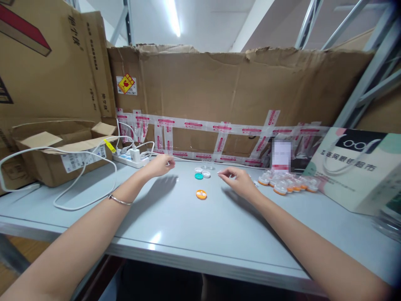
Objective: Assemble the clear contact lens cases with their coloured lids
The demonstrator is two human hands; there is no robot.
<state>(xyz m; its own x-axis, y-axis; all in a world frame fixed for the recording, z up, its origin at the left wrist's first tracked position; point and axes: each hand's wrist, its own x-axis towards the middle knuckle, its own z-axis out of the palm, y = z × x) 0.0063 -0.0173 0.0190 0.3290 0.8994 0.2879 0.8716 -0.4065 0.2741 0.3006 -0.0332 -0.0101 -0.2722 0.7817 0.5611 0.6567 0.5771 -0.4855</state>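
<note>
My left hand [158,165] hovers over the table left of the small parts, its fingers curled together; what they hold, if anything, I cannot make out. On the right, my right hand [238,181] pinches a tiny white piece [219,172] between thumb and fingertips. Between the hands lie a teal disc [199,177], two white rings [206,174] and some clear round parts [207,165]. Nearer to me sits an orange round part [201,195] with whitish pieces in it. Beyond my right hand stand several clear-topped containers with orange bases [282,187].
A white power strip [130,159] with plugs and a looping white cable [59,202] lies at the left, before an open cardboard box [53,167]. Large cardboard [234,88] walls the back. At the right stands a paper bag [347,179]. The grey table's front edge [200,261] is nearest me.
</note>
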